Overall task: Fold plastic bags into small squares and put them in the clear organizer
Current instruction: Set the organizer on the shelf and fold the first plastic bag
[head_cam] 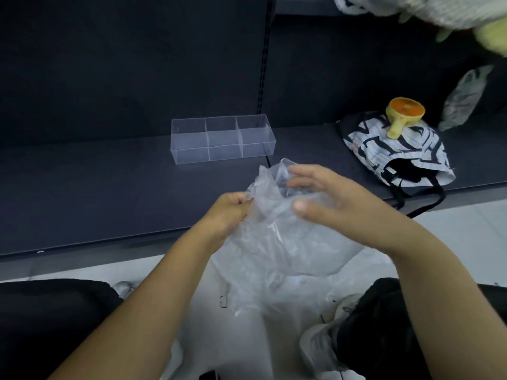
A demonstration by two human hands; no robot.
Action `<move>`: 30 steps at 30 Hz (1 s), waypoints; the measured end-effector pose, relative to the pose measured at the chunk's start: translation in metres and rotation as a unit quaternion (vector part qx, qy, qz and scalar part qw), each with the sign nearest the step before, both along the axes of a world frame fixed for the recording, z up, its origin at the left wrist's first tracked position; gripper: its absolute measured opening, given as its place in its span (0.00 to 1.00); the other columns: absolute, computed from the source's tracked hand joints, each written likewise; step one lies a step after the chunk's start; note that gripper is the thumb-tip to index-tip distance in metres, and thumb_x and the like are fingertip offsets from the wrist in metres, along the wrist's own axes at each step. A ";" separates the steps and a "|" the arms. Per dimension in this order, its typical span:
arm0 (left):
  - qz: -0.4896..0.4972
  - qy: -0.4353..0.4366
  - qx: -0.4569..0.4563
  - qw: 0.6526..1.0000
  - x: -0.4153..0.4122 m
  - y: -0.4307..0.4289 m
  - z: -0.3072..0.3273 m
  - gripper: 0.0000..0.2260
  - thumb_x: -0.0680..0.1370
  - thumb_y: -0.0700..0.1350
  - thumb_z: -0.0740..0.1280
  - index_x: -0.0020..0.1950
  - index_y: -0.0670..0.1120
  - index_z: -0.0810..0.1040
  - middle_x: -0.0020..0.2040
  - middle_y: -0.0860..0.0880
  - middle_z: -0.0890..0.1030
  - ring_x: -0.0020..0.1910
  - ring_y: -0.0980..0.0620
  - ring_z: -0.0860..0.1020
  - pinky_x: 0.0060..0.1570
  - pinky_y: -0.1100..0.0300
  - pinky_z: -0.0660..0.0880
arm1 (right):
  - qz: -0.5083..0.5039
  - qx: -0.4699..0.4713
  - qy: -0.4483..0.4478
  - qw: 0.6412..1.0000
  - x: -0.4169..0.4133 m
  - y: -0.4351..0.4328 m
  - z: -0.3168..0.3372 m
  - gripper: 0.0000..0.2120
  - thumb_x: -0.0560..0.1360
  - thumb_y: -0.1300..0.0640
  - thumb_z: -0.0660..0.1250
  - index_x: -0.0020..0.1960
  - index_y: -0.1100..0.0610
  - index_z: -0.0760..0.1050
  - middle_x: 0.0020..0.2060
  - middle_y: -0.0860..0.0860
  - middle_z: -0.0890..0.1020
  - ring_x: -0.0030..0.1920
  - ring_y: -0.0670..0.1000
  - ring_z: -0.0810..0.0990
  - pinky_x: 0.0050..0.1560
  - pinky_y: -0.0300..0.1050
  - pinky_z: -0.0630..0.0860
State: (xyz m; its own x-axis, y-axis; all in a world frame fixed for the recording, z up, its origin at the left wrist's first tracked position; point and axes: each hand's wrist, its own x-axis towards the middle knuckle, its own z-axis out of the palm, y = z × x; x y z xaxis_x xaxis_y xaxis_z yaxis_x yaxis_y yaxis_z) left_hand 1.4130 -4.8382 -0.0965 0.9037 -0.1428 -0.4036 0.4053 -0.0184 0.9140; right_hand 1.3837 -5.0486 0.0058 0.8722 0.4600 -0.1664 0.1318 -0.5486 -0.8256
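A person crouched on a pale floor works a clear plastic bag in front of a dark, low shelf backed by a dark panel. The clear organizer, divided into compartments, stands on the shelf. The bag hangs unfolded in the air just in front of the organizer and to its right, nearer the camera. The left hand pinches the bag's crumpled upper edge. The right hand lies against the bag's top with fingers spread and nearly straight.

Well right of the organizer, a black-and-white patterned bag rests on the shelf with a yellow, orange-lined scoop on top. Farther right, another plastic bag leans against the panel. Blurred white and yellow-green shapes high above the patterned bag are cut off by the frame and cannot be identified. The held bag partly veils a pale shoe.
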 end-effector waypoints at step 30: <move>0.182 -0.009 -0.065 0.981 -0.014 0.029 -0.019 0.05 0.71 0.41 0.75 0.42 0.47 0.80 0.39 0.49 0.83 0.37 0.53 0.81 0.38 0.59 0.77 | -0.295 0.215 0.153 0.918 0.028 -0.008 -0.088 0.08 0.70 0.53 0.73 0.37 0.57 0.80 0.32 0.50 0.81 0.35 0.47 0.79 0.41 0.39 0.75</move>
